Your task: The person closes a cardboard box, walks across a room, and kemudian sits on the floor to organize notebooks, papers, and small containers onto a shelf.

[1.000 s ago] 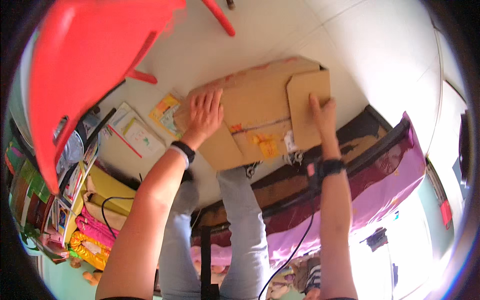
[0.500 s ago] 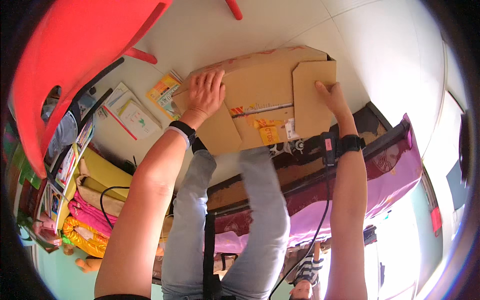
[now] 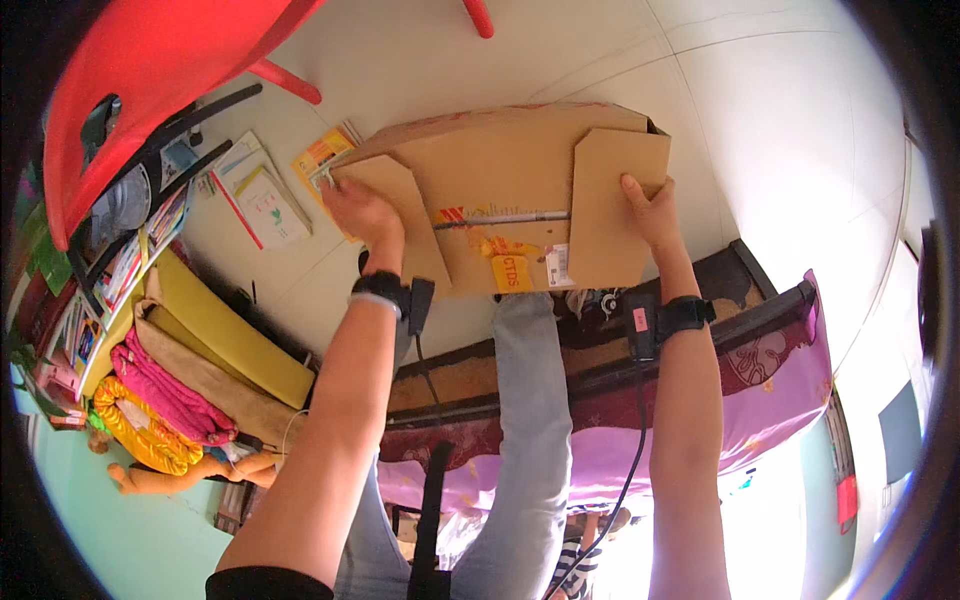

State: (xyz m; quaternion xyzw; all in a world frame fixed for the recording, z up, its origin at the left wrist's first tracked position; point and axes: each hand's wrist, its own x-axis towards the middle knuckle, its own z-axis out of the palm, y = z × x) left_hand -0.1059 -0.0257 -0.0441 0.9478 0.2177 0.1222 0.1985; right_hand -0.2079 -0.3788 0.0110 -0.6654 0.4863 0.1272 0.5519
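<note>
A brown cardboard box (image 3: 505, 160) is in front of my legs, with two end flaps folded over its face. My left hand (image 3: 365, 210) is at the left edge, its fingers curled round the edge by the left flap (image 3: 415, 230). My right hand (image 3: 653, 212) grips the right flap (image 3: 615, 165), thumb on its face and the other fingers hidden behind it. Yellow tape (image 3: 510, 265) and a white label (image 3: 557, 264) mark the box's lower face. Each wrist wears a black strap, and a cable runs from each.
A red plastic chair (image 3: 180, 80) stands at the upper left. Books (image 3: 268, 210) and a yellow magazine (image 3: 322, 155) lie on the pale floor beside the box. A bed edge with purple cloth (image 3: 760, 410) runs behind my legs. Bundled clothes (image 3: 165, 400) sit at lower left; another person shows at the bottom.
My left hand has slid from the top of the box's left end to its left edge. The right hand keeps its hold on the right flap. My left leg has shifted behind my arm.
</note>
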